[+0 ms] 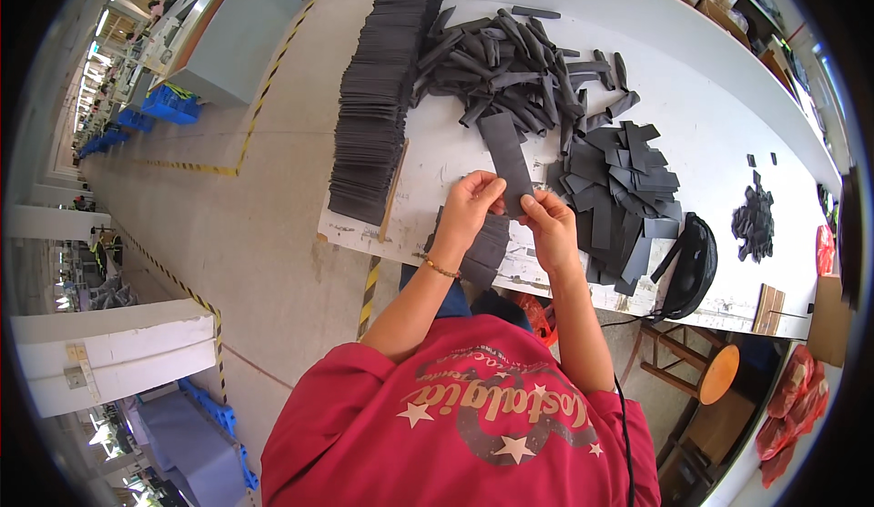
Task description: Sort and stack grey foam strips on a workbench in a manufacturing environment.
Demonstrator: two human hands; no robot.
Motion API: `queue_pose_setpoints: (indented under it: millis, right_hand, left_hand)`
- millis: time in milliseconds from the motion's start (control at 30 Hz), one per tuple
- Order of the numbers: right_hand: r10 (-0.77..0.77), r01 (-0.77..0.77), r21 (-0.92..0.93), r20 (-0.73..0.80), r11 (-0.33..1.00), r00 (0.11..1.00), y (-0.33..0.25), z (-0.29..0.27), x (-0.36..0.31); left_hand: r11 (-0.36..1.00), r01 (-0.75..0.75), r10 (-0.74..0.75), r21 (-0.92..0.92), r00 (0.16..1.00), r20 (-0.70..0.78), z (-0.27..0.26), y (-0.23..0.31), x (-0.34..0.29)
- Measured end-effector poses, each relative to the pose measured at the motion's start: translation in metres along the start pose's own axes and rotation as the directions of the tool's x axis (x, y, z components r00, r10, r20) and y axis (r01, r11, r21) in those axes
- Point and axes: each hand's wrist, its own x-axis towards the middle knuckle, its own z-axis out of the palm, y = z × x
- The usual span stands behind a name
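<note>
Both hands hold a dark grey rectangular strip (506, 147) of fabric-like material by its near end, over the front of the white table (428, 157). My left hand (473, 205) pinches its left edge with thumb and fingers, a beaded bracelet on that wrist. On the opposite edge, my right hand (549, 225) has its thumb on top, with the fingers mostly hidden beneath. Partly below my hands lies a batch of dark flat pieces (487, 250) at the table edge. To the right spreads a loose heap of flat dark strips (628, 197); beyond the strip are many rolled or folded dark pieces (510, 61).
A tall, tight stack of dark pieces (378, 97) runs along the table's left side. Rightward are a black bag (689, 266), a small dark pile (754, 220) and a wooden stool (717, 375) below the edge. A raised white ledge (728, 75) borders the table's back.
</note>
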Motion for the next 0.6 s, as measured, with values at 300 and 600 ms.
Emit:
queue_pose_setpoints:
  millis: [300, 600]
  right_hand:
    - [-0.042, 0.032, -0.155, -0.063, 0.987, 0.997, 0.019, -0.013, 0.005]
    - [-0.186, -0.03, -0.765, -0.194, 0.643, 0.963, 0.074, -0.061, 0.039]
  left_hand:
    - [0.989, 0.083, -0.087, -0.119, 0.996, -0.033, -0.011, -0.017, 0.004]
    - [0.945, 0.251, -0.222, 0.21, 0.963, -0.153, -0.099, -0.072, 0.049]
